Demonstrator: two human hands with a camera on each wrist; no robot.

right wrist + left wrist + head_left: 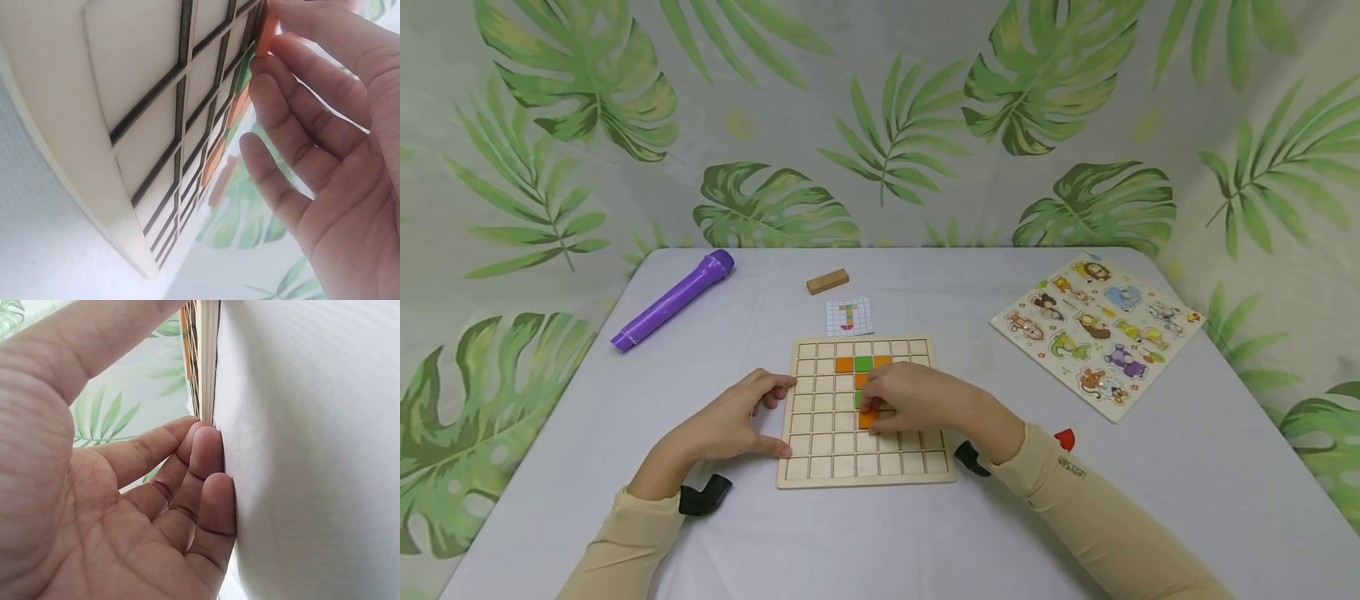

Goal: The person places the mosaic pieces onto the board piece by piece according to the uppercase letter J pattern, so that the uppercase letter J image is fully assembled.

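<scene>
A pale wooden grid board (823, 467) lies on the white table in front of me. Low in its middle column, my right hand (917, 396) pinches an orange square tile (867, 419) between thumb and fingers; the right wrist view shows this orange tile (266, 31) at the fingertips, standing above the grid. A green tile (858, 400) and an orange tile (861, 381) sit just above it, partly hidden by the hand. Across the top of them runs a row of orange, green (863, 363) and orange. My left hand (726, 421) touches the board's left edge with thumb and fingertips spread along it.
Behind the board lies a small card (863, 318) printed with a coloured J pattern, then a wooden block (827, 282). A purple toy microphone (673, 302) is at the back left, an animal puzzle board (1097, 333) at the right. A red piece (1065, 439) shows beside the right sleeve.
</scene>
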